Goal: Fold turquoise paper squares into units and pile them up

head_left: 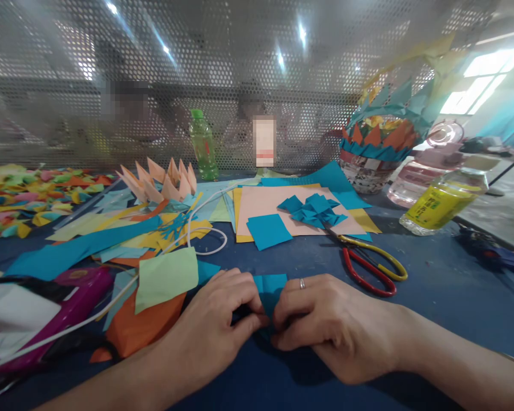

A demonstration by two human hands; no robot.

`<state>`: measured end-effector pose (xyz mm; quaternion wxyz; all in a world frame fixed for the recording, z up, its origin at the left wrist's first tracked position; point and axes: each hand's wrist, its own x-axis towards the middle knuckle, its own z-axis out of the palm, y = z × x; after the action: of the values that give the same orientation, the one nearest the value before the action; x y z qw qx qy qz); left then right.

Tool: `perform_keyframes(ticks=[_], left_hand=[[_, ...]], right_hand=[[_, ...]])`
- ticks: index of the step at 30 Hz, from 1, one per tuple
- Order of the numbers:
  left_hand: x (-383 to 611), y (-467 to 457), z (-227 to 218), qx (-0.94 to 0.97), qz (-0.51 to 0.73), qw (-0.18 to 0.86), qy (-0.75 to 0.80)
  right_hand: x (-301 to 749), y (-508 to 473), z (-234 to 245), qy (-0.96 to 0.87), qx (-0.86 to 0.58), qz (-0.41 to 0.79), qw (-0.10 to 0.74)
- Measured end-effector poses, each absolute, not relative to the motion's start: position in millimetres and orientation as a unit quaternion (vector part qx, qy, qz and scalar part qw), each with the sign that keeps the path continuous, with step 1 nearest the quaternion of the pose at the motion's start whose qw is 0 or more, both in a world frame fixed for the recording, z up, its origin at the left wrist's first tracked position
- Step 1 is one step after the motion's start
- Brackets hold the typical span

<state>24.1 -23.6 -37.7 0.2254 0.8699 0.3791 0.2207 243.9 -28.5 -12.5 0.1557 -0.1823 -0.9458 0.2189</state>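
Note:
A small square of blue paper [271, 290] with a crease down it is between my hands, low over the dark blue table. My left hand [235, 308] pinches its left side, thumb against fingers. On its right side, my right hand [312, 314], with a ring on one finger, grips the paper too; the lower edge is partly hidden by my fingers. Just beyond lies a flat blue paper square [268, 231]. Beside that, a heap of folded blue paper pieces [314, 210] rests on a stack of pink and yellow sheets [257, 200].
Scissors [374, 265] with red and yellow handles lie at right, near a yellow-labelled bottle [447, 200]. A paper basket [372, 154] stands behind. At left are paper scraps [85, 242], a peach folded-paper ring [160, 182], a white cable [111, 308] and a purple object [75, 302].

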Motion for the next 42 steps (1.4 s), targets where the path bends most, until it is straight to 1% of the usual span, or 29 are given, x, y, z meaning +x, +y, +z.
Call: perform_keyframes(ticks=[8,15,22,34,40,42], left_hand=[[23.5,-24.5,-38.5,0.872,0.219,0.21,0.384],[23.9,-23.8,-38.7,0.873,0.224,0.213,0.378],[24.7,-22.5,-37.5,0.868,0.204,0.211,0.401],[21.2,-18.1,-29.0,0.829,0.177,0.162,0.506],[12.5,-10.4,-26.2,0.834,0.161,0.147,0.507],[11.3,-11.2,-26.0,0.843,0.161,0.128,0.498]], right_hand=[[244.2,-31.0,-10.8,-0.935,-0.205,0.231,0.174],[241.1,-33.2,-11.0,-0.948,-0.209,0.207,0.124],[239.4,-34.5,-9.8,-0.95,-0.209,0.203,0.11],[239.6,-35.0,-10.0,-0.949,-0.21,0.202,0.117],[239.6,-34.6,-10.7,-0.949,-0.203,0.202,0.13],[239.3,-34.7,-11.5,-0.947,-0.205,0.209,0.133]])
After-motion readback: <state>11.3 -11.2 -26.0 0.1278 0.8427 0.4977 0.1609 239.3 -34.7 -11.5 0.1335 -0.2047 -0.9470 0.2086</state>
